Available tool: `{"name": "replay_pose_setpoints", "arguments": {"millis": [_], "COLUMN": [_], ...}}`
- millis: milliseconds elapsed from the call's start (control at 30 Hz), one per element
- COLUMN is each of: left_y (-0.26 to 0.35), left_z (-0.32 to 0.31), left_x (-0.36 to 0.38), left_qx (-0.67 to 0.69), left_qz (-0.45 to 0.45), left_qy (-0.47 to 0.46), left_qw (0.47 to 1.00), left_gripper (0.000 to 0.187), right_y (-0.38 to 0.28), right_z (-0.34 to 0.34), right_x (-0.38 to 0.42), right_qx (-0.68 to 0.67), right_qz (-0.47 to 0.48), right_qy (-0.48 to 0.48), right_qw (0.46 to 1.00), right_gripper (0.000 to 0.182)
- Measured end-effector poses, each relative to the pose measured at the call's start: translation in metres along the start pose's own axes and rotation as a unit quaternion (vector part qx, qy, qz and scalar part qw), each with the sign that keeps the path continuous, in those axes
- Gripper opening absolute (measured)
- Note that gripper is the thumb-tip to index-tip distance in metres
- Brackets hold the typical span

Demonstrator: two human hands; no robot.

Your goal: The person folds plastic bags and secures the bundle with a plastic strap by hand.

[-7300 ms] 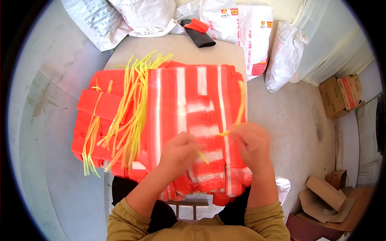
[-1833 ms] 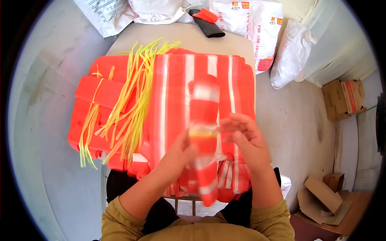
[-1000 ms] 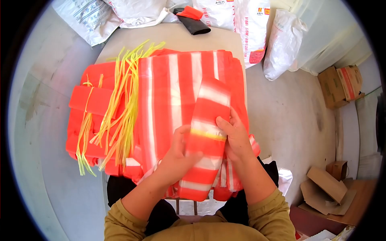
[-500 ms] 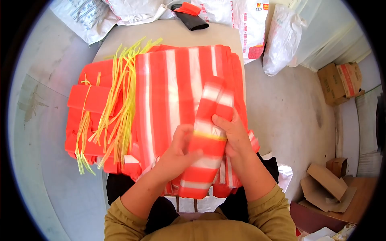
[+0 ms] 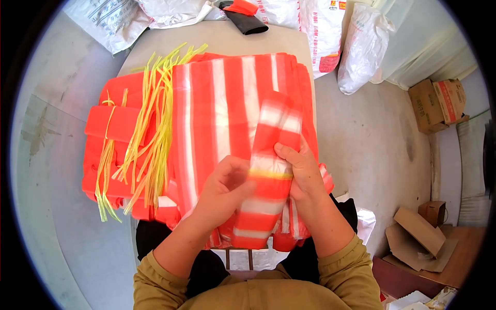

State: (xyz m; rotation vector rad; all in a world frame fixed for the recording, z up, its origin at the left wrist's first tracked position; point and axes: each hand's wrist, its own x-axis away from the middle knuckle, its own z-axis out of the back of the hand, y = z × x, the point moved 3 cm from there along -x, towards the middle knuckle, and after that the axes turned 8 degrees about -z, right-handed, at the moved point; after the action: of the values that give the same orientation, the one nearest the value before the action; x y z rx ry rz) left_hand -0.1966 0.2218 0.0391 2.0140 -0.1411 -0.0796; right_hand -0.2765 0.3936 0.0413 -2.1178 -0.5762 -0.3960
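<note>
A folded bundle of red-and-white striped plastic bags [image 5: 261,206] is held upright at a slant over the stack, with a yellow strip [image 5: 271,174] around its middle. My right hand [image 5: 305,173] grips the bundle's right edge, thumb on its front and fingers behind. At the left edge, my left hand [image 5: 225,191] is partly blurred, its thumb apart from its curved fingers and close to the bundle's front. Under both hands lies a stack of striped plastic bags [image 5: 206,108]. Loose yellow strips [image 5: 160,119] drape over the stack's left side.
Red folded bags [image 5: 116,124], one bundle tied in yellow, lie left on the beige table [image 5: 170,41]. A black tube-like item [image 5: 248,23] with red on it lies at the back. White sacks [image 5: 323,36] stand behind. Cardboard boxes [image 5: 431,106] are on the right.
My left hand has shifted slightly, its thumb and fingers a little further apart. The right hand keeps its grip on the bundle. The whole view has moved slightly.
</note>
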Motion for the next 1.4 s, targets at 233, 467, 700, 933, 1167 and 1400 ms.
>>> {"name": "replay_pose_setpoints", "arguments": {"millis": [233, 467, 700, 933, 1167, 1400], "left_y": [0.000, -0.002, -0.020, -0.007, -0.006, -0.007], "left_z": [-0.004, -0.008, 0.000, 0.004, 0.003, 0.012], "left_x": [0.000, -0.001, 0.003, -0.011, -0.010, -0.013], "left_qx": [-0.083, -0.137, -0.176, 0.098, 0.143, 0.143], "left_qz": [-0.046, -0.102, -0.033, -0.005, 0.027, 0.023], "left_qy": [0.024, 0.011, 0.000, 0.139, 0.144, 0.179], "left_qw": [0.995, 0.985, 0.984, 0.985, 0.979, 0.973], "left_gripper": [0.017, 0.017, 0.030, 0.036, 0.040, 0.041], "right_y": [0.000, 0.000, -0.003, 0.003, -0.006, 0.005], "right_z": [-0.003, -0.001, -0.004, -0.002, 0.004, 0.000], "right_x": [0.002, 0.000, -0.001, 0.002, 0.001, 0.003], "right_qx": [0.000, 0.003, 0.014, 0.197, 0.359, 0.219], "right_qz": [-0.005, -0.039, -0.017, 0.003, 0.017, -0.015], "right_qy": [-0.001, -0.012, 0.016, -0.029, -0.051, -0.105], "right_qw": [1.000, 0.999, 1.000, 0.980, 0.932, 0.970], "right_gripper": [0.054, 0.051, 0.057, 0.079, 0.037, 0.029]}}
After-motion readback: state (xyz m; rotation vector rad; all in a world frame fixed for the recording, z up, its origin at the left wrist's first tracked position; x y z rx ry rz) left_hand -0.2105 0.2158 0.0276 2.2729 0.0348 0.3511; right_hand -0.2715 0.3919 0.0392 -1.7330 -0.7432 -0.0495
